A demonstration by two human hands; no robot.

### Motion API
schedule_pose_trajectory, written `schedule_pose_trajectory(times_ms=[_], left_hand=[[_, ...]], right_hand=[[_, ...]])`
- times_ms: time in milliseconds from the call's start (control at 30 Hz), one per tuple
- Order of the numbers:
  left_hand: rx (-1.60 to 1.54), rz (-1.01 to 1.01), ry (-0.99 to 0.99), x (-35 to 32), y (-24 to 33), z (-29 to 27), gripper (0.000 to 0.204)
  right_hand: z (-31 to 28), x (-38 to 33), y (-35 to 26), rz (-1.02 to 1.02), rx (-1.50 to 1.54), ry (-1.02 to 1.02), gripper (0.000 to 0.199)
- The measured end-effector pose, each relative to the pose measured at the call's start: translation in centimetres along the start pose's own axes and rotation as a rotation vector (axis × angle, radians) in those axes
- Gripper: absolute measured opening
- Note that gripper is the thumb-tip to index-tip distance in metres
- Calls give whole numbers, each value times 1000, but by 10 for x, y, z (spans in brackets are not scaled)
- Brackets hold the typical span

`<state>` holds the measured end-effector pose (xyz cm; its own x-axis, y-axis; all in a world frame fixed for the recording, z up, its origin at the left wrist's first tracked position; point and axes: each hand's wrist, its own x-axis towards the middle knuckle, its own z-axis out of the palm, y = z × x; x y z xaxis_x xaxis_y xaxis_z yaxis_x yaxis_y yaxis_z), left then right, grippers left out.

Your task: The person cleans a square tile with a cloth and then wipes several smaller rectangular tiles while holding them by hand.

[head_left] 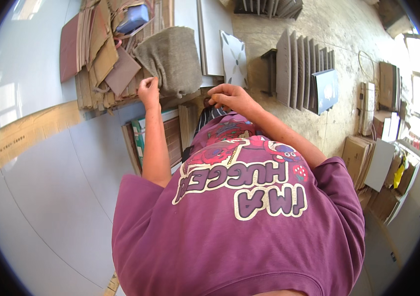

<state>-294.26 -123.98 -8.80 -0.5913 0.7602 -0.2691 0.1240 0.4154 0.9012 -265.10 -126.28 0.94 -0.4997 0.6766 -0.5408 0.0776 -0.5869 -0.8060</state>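
My left hand [149,92] is closed, its fingertips at the lower left edge of a rough grey-brown cloth [171,60]. Whether the fingers pinch the cloth or something small is hidden from me. The cloth drapes over the right part of a pile of cardboard pieces [102,47]. A flat mauve square piece [122,71] lies just left of the cloth. To the right, my right hand [232,97] hovers in front of my body, fingers loosely bent and apart, with nothing visible in them. Close beyond it stands a patterned white tile [233,60].
A blue item [133,18] rests on the pile. Large pale panels [37,212] cover the left side. Dark grey slabs [299,71] stand in a rack on the floor at right. Boxes [360,153] and boards line the far right. More boards [163,138] stand below my left forearm.
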Motion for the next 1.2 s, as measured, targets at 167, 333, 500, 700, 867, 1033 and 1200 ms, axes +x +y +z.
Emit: schedule_pose_trajectory(times_ms=[167, 333, 500, 700, 867, 1033, 1200], left_hand=[[-18, 337, -80, -42, 32, 13, 10], [105, 452, -471, -94, 72, 42, 9], [170, 334, -795, -150, 95, 78, 10], [232, 329, -903, -184, 96, 97, 12], [163, 339, -907, -197, 91, 109, 12], [77, 346, -857, -204, 106, 119, 11], [-73, 340, -664, -180, 119, 109, 9]], right_hand=[[-21, -13, 3, -21, 67, 54, 29], [-32, -20, 4, -161, 42, 150, 28], [-39, -42, -4, -472, -373, 320, 27], [-56, -63, 3, -438, -634, 271, 26], [-73, -75, 14, -436, -559, 254, 27], [-86, -80, 13, -406, -476, 276, 30], [-87, -77, 19, -496, -535, 377, 40]])
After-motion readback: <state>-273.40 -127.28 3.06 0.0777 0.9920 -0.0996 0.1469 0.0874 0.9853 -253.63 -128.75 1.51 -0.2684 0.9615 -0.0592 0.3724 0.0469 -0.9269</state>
